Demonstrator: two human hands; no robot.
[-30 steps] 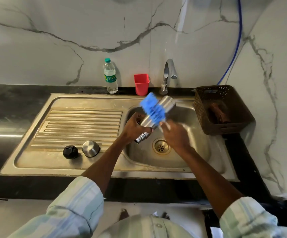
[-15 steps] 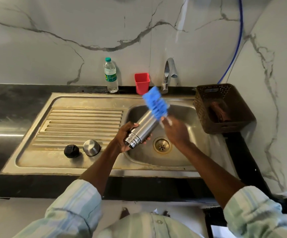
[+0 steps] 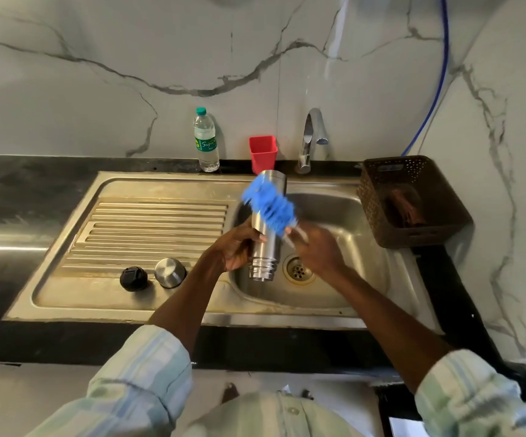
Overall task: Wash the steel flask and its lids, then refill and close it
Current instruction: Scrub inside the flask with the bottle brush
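Observation:
The steel flask [image 3: 266,247] hangs over the sink basin [image 3: 359,269] with its threaded mouth pointing down toward me. My left hand [image 3: 235,250] grips its lower body from the left. My right hand [image 3: 317,250] holds the handle of a blue bristle brush [image 3: 269,205], whose head lies against the flask's upper side. On the draining board [image 3: 148,228] stand the black inner lid [image 3: 133,278] and the steel cap [image 3: 170,272], side by side.
A tap [image 3: 310,140] rises behind the basin. A red cup [image 3: 262,152] and a plastic water bottle [image 3: 206,140] stand at the back edge. A brown perforated basket [image 3: 413,200] sits right of the sink. The drain [image 3: 298,270] lies below the flask.
The flask has swung from a slant to nearly upright with its mouth down. The brush has slid along the flask's side toward its base end. Both lids stay put.

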